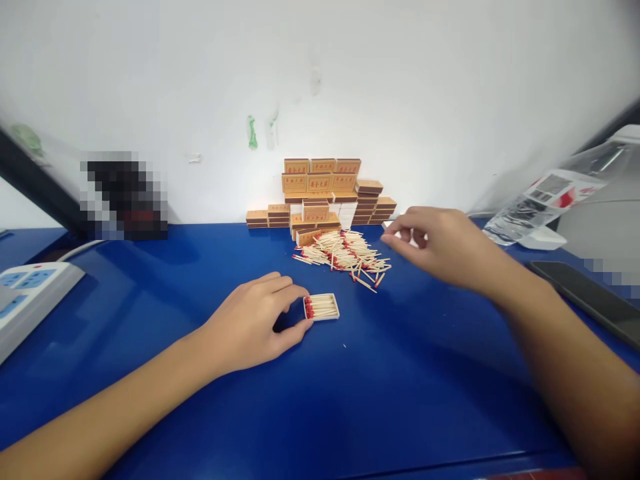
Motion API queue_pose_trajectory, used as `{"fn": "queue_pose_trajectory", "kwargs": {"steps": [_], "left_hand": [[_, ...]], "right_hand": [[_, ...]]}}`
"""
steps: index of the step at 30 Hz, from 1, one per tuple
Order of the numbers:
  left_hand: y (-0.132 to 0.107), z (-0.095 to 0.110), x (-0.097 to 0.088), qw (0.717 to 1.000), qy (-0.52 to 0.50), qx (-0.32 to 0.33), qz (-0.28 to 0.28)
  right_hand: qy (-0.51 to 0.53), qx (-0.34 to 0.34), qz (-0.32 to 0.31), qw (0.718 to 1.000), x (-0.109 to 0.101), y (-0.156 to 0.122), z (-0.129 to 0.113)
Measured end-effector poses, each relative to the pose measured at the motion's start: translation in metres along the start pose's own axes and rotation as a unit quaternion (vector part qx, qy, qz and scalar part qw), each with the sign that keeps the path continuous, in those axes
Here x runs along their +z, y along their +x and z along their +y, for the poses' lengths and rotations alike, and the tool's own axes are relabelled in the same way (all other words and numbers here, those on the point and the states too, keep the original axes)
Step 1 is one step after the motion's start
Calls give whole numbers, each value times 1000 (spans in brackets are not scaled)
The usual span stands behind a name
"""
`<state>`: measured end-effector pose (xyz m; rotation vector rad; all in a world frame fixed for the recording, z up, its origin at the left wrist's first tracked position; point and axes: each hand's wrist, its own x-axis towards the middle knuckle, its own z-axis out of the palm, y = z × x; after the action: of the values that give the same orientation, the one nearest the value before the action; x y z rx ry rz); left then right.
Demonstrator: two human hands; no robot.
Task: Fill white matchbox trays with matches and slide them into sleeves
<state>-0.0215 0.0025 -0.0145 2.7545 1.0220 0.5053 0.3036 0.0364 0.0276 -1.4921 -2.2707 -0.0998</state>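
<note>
My left hand [250, 323] rests on the blue table [350, 400], its thumb and fingers pinching the left end of a small white matchbox tray [323, 307] filled with red-tipped matches. A loose pile of matches [345, 253] lies just beyond it. My right hand [435, 243] hovers to the right of the pile, fingers curled around a small white thing that I cannot make out. Stacked brown matchboxes [320, 193] stand against the white wall behind the pile.
A white power strip [25, 293] sits at the left edge. A dark phone [585, 297] lies at the right, with a clear plastic bag [545, 200] beyond it. A dark object leans against the wall at the left.
</note>
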Motion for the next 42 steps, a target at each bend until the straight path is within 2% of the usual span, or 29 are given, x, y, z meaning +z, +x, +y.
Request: {"fn": "queue_pose_trajectory", "kwargs": {"steps": [4,7,9,12,14,17,22,30,37,42], "left_hand": [[0,-2,0,1000,0,-3,-4],[0,-3,0,1000,-2,-5,6],[0,-4,0,1000,-6,-7,15],[0,-5,0,1000,-13,-10,19],[0,-6,0,1000,-15,-12,15],[1,-8,4,1000,-16,-19,17],[4,-13,12,998,-23,-37,53],[2,-19,7,992,-20,-51,114],[3,-20,5,992,-16,-38,119],[2,-22,3,988,-11,-28,152]], "right_hand": [[-86,110,-66,988,-4,2,51],[-100,135,-95,981,1,1,64],[-83,147,-77,983,4,4,64],[22,210,-14,977,8,20,64],[91,256,22,962,11,36,67],[114,317,48,940,18,61,75],[164,417,42,893,29,83,83],[235,455,49,857,21,76,94],[274,465,62,839,33,81,85],[312,441,124,833,8,64,73]]}}
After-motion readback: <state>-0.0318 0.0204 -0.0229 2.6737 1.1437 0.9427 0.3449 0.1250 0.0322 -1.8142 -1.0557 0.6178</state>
